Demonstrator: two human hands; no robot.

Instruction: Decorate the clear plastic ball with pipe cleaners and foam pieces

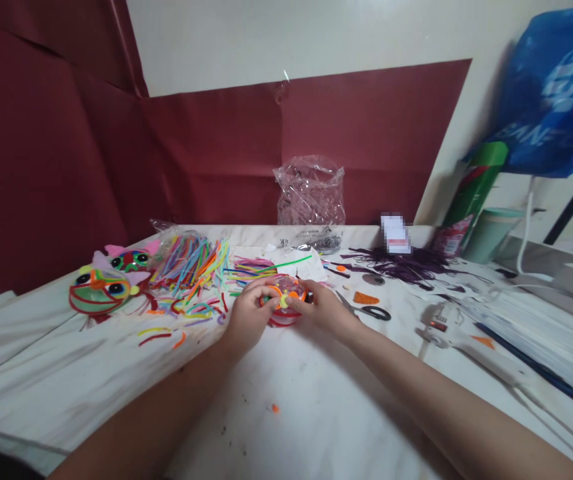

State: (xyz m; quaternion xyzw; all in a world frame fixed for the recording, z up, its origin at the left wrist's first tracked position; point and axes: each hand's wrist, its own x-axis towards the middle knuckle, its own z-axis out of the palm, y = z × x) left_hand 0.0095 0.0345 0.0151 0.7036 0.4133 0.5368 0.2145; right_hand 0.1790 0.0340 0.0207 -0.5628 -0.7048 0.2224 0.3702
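Note:
Both my hands meet at the middle of the white table (286, 413) around a small round craft piece (286, 301), red-rimmed with orange and yellow pipe-cleaner bits on it. My left hand (250, 313) curls its fingers on the piece's left side. My right hand (319, 308) pinches its right side, thumb on top. The piece rests low, at the table surface. A heap of coloured pipe cleaners (193, 267) lies just behind and to the left.
Two finished cat-face masks (103, 288) lie at the left. Black-handled scissors (369, 310) and a white glue gun (441, 327) lie right of my hands. A clear plastic bag (311, 193) stands at the back; purple strands (406, 263), a green cup (489, 233) and stacked white sheets (541, 327) are at the right.

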